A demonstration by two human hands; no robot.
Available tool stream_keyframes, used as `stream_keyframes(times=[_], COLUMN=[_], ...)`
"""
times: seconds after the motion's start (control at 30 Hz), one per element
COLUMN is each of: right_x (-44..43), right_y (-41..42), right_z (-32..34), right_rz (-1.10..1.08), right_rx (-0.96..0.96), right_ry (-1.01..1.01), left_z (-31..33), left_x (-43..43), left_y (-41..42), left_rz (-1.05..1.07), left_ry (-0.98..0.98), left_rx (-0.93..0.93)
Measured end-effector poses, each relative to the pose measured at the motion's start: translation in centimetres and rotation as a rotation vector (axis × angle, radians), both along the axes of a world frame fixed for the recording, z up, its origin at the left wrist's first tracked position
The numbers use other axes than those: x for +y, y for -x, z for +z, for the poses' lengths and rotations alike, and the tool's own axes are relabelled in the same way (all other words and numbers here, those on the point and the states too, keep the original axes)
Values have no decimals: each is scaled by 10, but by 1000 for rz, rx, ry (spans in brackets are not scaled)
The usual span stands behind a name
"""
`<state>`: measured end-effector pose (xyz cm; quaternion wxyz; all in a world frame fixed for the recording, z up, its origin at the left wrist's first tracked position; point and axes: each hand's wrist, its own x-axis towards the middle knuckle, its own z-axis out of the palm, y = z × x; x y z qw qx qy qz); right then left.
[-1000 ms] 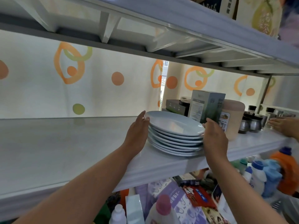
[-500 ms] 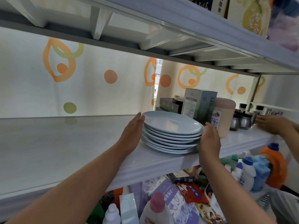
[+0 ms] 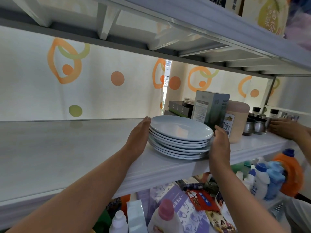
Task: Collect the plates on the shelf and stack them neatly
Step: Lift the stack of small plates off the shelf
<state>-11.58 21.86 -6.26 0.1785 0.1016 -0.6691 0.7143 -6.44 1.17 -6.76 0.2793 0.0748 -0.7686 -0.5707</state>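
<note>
Plates (image 3: 180,137) sit stacked on the shelf (image 3: 67,148); they look heavy, slippery, easy to break; flat left hand (image 3: 138,140) touches at nine o'clock, flat right hand (image 3: 219,145) at three; grab under the bottom.

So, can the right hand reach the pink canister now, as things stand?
Probably yes: the right hand is beside the plate stack, and the pink canister stands just beyond that hand with nothing between.
</note>
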Motion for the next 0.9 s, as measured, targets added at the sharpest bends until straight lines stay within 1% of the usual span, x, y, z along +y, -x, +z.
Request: stream_keyframes(times=[0.13, 0.2, 0.33, 0.43, 0.5, 0.6, 0.67, 0.73, 0.8, 0.83, 0.9], right_x=[-8, -7, -11, -11, -10, -12, -13, -12, -12, -12, -13], right_y=[5, 4, 3, 6, 8, 15, 20, 23, 23, 22, 21], right_z=[-4, -1, -6, -11, -13, -15, -14, -13, -12, -12, -13], right_rz=[-51, -51, 40, 69, 78, 97, 78, 40, 5, 1, 13], right_rx=[-67, -62, -65, -11, -8, -57, -119, -187, -229, -238, -252], right_ry=[-52, -121, -148, -172, -197, -147, -71, 18, 68, 70, 69], left_z=[-1, 0, -4, -4, -4, -4, -3, -1, 0, 0, -3], left_x=[1, 2, 4, 2, 1, 1, -3, -6, -6, -6, -3], left_y=[-1, -1, 2, 4, 4, 5, 6, 5, 6, 6, 6], left_rz=[-9, -18, -31, -32, -40, -11, 54, 109, 133, 109, 31], left_ry=[62, 66, 89, 102, 100, 42, -54, -180, -268, -291, -246], left_rx=[-12, -19, -70, -71, -64, -29, 16, 22, -36, -75, -125])
